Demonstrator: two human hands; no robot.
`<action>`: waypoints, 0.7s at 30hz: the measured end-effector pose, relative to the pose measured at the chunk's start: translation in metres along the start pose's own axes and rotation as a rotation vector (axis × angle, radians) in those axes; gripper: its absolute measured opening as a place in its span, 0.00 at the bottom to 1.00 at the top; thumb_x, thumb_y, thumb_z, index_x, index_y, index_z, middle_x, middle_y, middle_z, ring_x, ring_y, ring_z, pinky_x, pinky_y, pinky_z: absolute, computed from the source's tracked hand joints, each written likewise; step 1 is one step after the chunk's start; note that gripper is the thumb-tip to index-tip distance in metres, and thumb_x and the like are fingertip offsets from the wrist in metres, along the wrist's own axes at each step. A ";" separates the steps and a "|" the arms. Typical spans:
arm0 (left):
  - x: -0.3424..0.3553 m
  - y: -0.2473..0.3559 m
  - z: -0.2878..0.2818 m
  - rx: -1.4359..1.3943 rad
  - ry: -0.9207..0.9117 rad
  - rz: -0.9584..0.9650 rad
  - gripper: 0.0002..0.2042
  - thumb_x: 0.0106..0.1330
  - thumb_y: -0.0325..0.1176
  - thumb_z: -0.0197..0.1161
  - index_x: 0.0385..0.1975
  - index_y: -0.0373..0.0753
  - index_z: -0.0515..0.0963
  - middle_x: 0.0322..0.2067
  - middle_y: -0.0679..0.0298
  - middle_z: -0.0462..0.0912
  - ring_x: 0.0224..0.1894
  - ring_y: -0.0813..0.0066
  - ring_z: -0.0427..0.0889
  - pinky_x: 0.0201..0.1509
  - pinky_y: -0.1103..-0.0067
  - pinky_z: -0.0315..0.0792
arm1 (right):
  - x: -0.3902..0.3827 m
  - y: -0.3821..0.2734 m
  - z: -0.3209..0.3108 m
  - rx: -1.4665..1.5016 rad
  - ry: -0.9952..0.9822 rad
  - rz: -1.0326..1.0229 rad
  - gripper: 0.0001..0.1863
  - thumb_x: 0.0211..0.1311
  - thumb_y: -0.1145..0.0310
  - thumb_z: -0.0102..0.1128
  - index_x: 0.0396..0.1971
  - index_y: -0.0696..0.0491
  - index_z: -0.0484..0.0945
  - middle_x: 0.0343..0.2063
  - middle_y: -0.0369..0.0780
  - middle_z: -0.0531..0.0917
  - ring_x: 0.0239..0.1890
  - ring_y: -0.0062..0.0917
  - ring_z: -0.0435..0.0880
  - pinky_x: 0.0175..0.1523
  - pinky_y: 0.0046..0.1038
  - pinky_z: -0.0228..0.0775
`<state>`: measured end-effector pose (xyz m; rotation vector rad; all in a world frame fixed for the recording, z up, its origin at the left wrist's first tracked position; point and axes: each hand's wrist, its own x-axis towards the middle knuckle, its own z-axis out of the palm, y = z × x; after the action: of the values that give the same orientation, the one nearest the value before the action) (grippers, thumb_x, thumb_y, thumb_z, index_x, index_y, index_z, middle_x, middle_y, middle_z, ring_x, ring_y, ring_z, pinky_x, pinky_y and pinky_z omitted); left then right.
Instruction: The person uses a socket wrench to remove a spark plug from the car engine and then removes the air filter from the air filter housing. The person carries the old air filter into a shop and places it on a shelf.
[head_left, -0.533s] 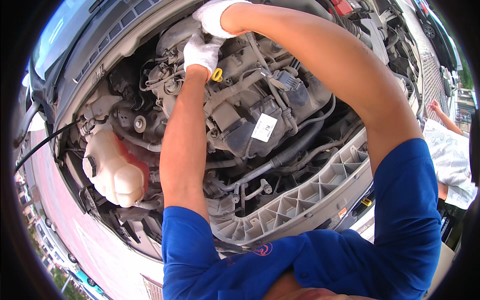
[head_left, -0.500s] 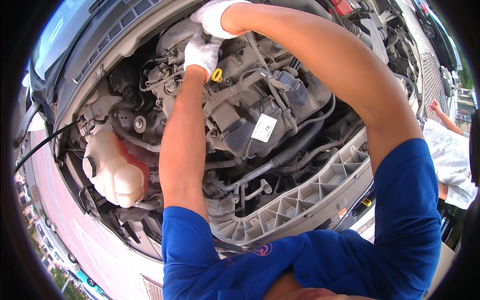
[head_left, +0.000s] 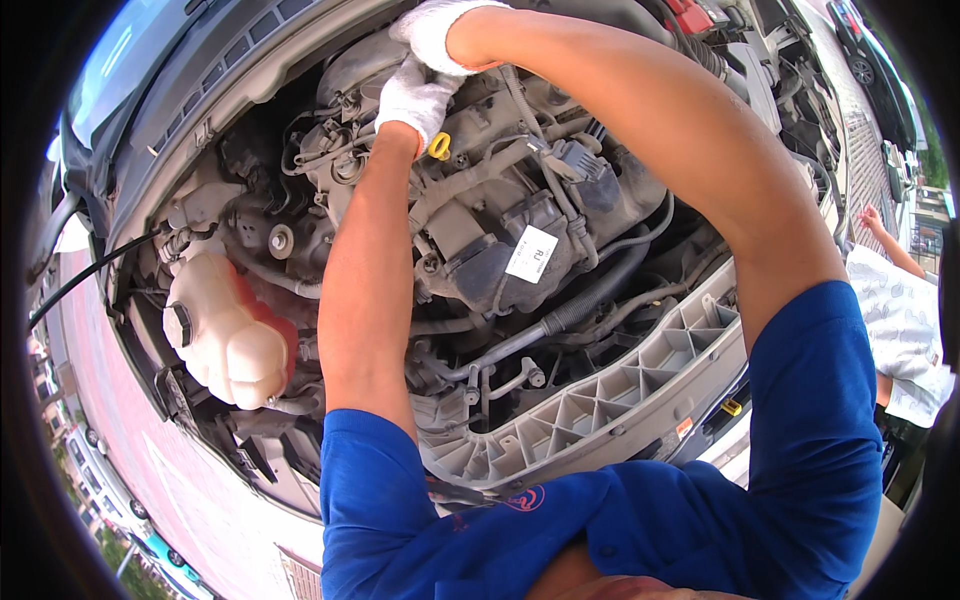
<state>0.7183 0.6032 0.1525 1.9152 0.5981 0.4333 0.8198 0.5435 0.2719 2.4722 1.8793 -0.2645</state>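
Both my hands wear white knitted gloves and meet over the far side of the engine (head_left: 470,225). My left hand (head_left: 415,103) is closed, its fingertips tucked in beside the other hand. Just beyond it, my right hand (head_left: 440,38) bends down over the same spot with its fingers curled. Whatever they grip is hidden by the gloves. Close to my left wrist stands a yellow ring-shaped dipstick handle (head_left: 440,146). A white label (head_left: 532,254) lies on the engine's dark cover.
A whitish coolant tank (head_left: 225,330) with a black cap sits at the left of the engine bay. The ribbed front crossmember (head_left: 590,405) curves across the near side. A thin black prop rod (head_left: 95,280) slants at the left. Another person (head_left: 895,310) stands at the far right.
My left hand has shifted slightly to the right and nearer, its wrist turning a little. The right hand has moved slightly right. Both stay together.
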 end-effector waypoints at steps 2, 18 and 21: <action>0.001 0.009 -0.006 0.123 -0.039 -0.037 0.22 0.67 0.42 0.66 0.51 0.30 0.76 0.41 0.57 0.87 0.38 0.67 0.82 0.46 0.74 0.75 | 0.003 0.007 0.002 0.061 0.061 -0.028 0.16 0.58 0.72 0.55 0.44 0.58 0.85 0.47 0.51 0.85 0.48 0.43 0.85 0.50 0.40 0.77; -0.002 0.008 -0.007 -0.049 -0.038 -0.153 0.24 0.65 0.44 0.65 0.54 0.33 0.76 0.49 0.53 0.85 0.46 0.61 0.82 0.54 0.73 0.72 | -0.007 -0.003 -0.012 0.080 -0.004 0.019 0.18 0.59 0.69 0.56 0.47 0.58 0.84 0.48 0.51 0.84 0.52 0.43 0.84 0.55 0.39 0.76; 0.002 -0.007 -0.001 0.082 0.104 -0.012 0.24 0.64 0.44 0.67 0.54 0.33 0.76 0.47 0.53 0.85 0.44 0.66 0.83 0.52 0.74 0.73 | -0.021 -0.027 -0.037 0.088 -0.061 0.194 0.18 0.57 0.68 0.58 0.45 0.60 0.85 0.48 0.52 0.84 0.52 0.44 0.84 0.54 0.39 0.76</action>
<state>0.7175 0.6074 0.1472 1.9744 0.7046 0.5098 0.7928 0.5349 0.3137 2.6467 1.6238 -0.4185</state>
